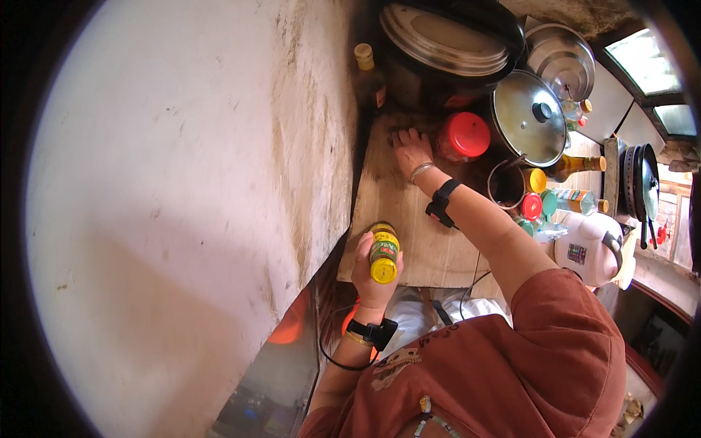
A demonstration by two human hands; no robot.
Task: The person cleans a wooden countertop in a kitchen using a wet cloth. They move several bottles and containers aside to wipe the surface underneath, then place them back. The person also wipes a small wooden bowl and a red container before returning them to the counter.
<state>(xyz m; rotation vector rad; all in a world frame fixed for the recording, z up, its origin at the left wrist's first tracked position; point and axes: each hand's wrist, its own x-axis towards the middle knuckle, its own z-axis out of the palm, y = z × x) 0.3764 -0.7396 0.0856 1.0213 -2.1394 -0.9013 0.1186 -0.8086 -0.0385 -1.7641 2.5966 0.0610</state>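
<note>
A glass jar with a yellow lid and a green and yellow label (pixel 384 246) is in my left hand (pixel 368 274), its lid tilted towards me. My left fingers wrap around its side, above the near edge of the wooden tabletop (pixel 432 246). Farther back, my right hand (pixel 412 150) lies palm down on the wood, fingers a little apart, over a dark patch near the wall side. Nothing shows in it, though its palm side is hidden. Just right of that hand stands a jar with a red lid (pixel 468 134).
A dark bottle (pixel 369 82) and a large pot with a steel lid (pixel 449 41) stand at the back. On the right are a glass-lidded pan (pixel 528 117), lidded jars (pixel 531 206), bottles (pixel 578 201) and a white appliance (pixel 589 249). A stained pale wall (pixel 191 164) borders the left.
</note>
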